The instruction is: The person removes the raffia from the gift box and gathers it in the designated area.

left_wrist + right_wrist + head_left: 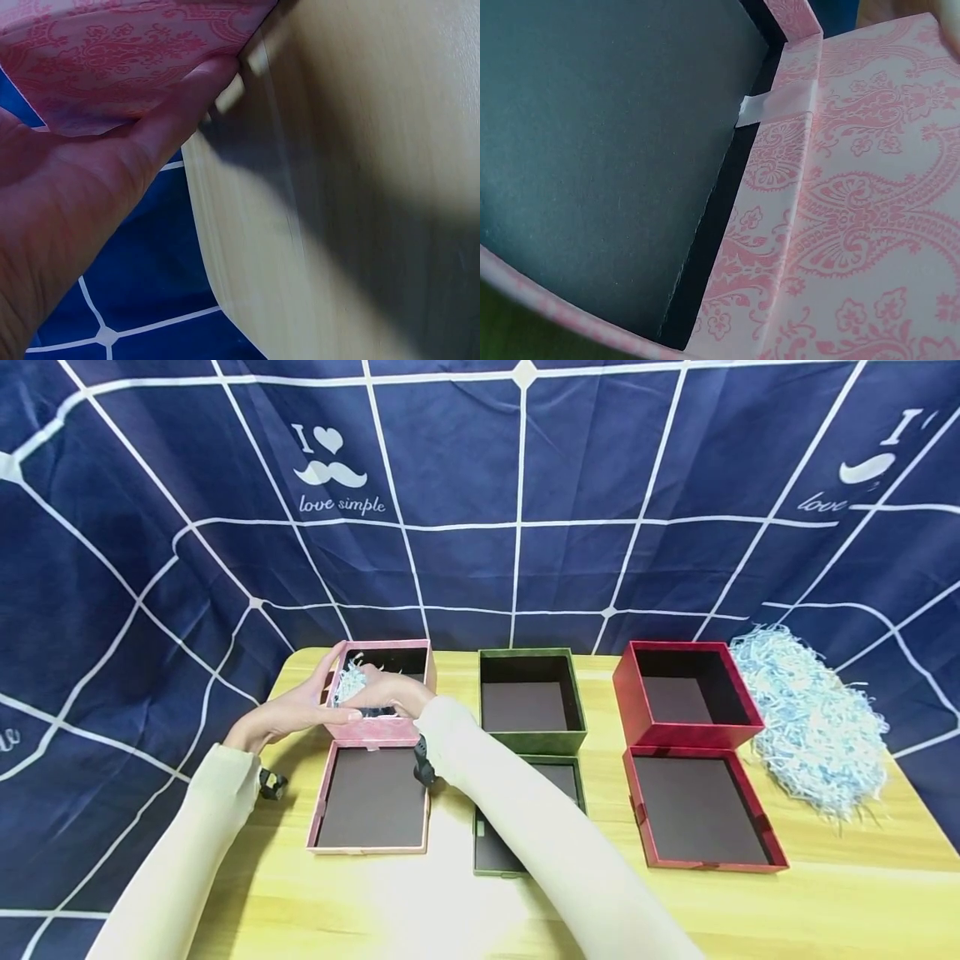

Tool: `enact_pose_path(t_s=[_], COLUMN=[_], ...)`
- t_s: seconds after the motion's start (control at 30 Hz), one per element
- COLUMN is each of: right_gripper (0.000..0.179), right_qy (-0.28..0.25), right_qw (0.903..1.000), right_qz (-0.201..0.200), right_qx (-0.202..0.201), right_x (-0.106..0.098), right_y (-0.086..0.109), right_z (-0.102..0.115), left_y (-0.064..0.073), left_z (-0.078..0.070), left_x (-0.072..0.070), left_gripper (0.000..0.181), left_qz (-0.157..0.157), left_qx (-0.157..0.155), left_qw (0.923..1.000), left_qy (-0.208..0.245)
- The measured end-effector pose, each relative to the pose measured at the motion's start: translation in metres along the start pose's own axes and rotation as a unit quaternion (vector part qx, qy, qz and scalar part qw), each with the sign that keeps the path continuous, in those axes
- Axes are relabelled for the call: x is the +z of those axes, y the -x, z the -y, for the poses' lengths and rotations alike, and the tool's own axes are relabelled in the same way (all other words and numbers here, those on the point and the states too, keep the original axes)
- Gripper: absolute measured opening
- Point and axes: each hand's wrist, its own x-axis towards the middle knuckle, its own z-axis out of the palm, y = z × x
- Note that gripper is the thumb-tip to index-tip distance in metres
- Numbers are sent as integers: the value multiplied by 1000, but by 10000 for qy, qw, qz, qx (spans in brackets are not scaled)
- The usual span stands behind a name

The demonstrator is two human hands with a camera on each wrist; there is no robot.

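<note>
At the left of the table stands an open pink patterned box point(375, 730) with a dark inside. My left hand point(296, 706) rests on its near left corner, thumb straight along the front wall and fingers along the left side; the left wrist view shows the thumb point(187, 97) against the pink paper. My right hand point(390, 691) reaches into the box from the right. Light-blue shredded paper point(348, 682) sits between its thumb and forefinger, near the left wall; the other fingers are partly hidden. Directly before the box lies its pink lid point(367, 797), inside up.
In the middle stands an open green box point(532, 693), its lid point(495, 852) partly under my right forearm. Further right are an open red box point(682, 693) and its lid point(705, 810). A large heap of light-blue shredded paper point(817, 727) lies at the right. Blue patterned cloth point(465, 560) hangs behind.
</note>
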Motion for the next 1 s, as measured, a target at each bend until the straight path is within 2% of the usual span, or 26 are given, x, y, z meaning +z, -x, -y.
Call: enact_pose_path(t_s=[0.07, 0.2, 0.27, 0.43, 0.5, 0.57, 0.77, 1.0], right_gripper=[89, 82, 78, 51, 44, 46, 73, 64], right_qy=[181, 205, 42, -412, -398, -283, -46, -279], right_qw=[9998, 9997, 10000, 9990, 9989, 9988, 9978, 9957], right_qz=[50, 103, 69, -84, -225, -391, -654, -885], right_qx=[39, -18, -13, -136, -142, -44, 28, 16], right_x=[0, 1, 1, 1, 2, 2, 1, 0], right_y=[0, -1, -1, -1, -3, -6, -1, 2], right_z=[1, -1, -2, -4, -4, -3, 0, 4], left_y=[0, 1, 1, 1, 1, 1, -1, -1], left_z=[1, 4, 5, 5, 5, 4, 1, -4], left_x=[0, 0, 0, 2, 2, 2, 1, -2], left_gripper=[124, 123, 122, 122, 122, 122, 124, 123], left_qz=[-22, -46, -41, -36, -47, -49, 1, 143], left_qx=[6, 57, 96, 156, 160, 116, -35, -126], left_qw=[10000, 10000, 9999, 9999, 9999, 9999, 10000, 9998], left_qy=[-26, 4, 43, 53, 33, 42, 43, -38])
